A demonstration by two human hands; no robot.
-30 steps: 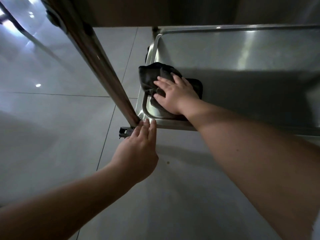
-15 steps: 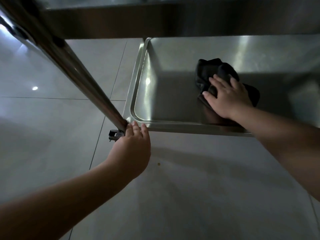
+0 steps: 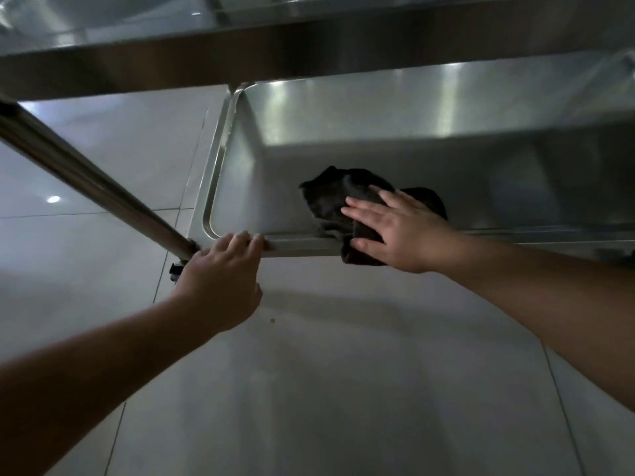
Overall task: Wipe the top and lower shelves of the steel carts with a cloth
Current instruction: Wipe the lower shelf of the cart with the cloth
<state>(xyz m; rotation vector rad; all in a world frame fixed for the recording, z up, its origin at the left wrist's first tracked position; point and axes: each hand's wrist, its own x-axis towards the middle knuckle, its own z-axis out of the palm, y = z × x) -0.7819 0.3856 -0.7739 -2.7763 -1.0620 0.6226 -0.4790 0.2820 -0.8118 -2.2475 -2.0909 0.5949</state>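
The steel cart's lower shelf (image 3: 395, 132) is a shallow tray with a raised rim, seen from above. A dark crumpled cloth (image 3: 330, 197) lies at its near edge and hangs slightly over the front rim. My right hand (image 3: 398, 231) presses flat on the cloth with straight, spread fingers. My left hand (image 3: 220, 280) rests on the shelf's front left corner, fingers curled over the rim beside the cart's leg (image 3: 89, 180). The top shelf (image 3: 309, 46) crosses the upper part of the view and hides the back of the lower shelf.
Pale glossy floor tiles (image 3: 326, 389) surround the cart. A caster bracket (image 3: 176, 269) shows under the front left corner. The slanted steel leg runs from the upper left down to that corner.
My right hand slid the cloth from the shelf's left end out to the right, then back toward the front rim, where it now overhangs. My left hand stayed at the corner.
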